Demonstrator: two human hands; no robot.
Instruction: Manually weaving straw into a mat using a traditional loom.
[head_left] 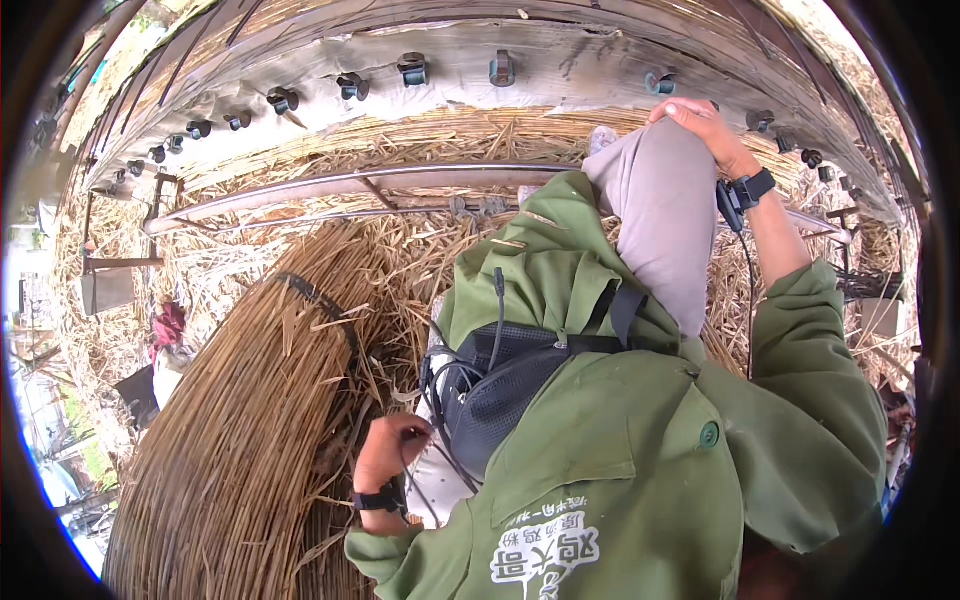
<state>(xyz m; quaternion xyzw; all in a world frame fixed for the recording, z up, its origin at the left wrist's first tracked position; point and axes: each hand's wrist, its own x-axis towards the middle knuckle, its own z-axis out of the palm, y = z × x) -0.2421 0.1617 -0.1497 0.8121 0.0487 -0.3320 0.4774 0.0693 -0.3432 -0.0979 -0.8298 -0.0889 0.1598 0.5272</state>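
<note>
The left hand (393, 452) is beside the large bundle of thin, golden-brown reed stalks (230, 430), at its right edge; whether skin and reeds touch, I cannot tell. Its fingers are curled, with a narrow opening, near a thin black flexible cable (408, 478), and I cannot tell if they hold it. The right hand (692, 120) lies with loosely bent fingers, without closing, over the raised knee in smooth, pale grey trouser cloth (668, 190).

The bundle has a long, rounded shape and lies at the left side of the straw-covered ground (420, 290). A dark, narrow band (318, 300) goes around its upper part, and the stalk ends there look rough and uneven. Dry, flat leaves stick out from its right edge.

Between this edge and the black, mesh-textured waist bag (510, 385), the left hand has only a narrow space. Beyond the bundle's upper end, a strip of loose straw reaches to the long, round metal rail (300, 192). Farther away, dark, short cylindrical fittings (412, 70) stand in a row along a pale, rough beam (580, 70).
</note>
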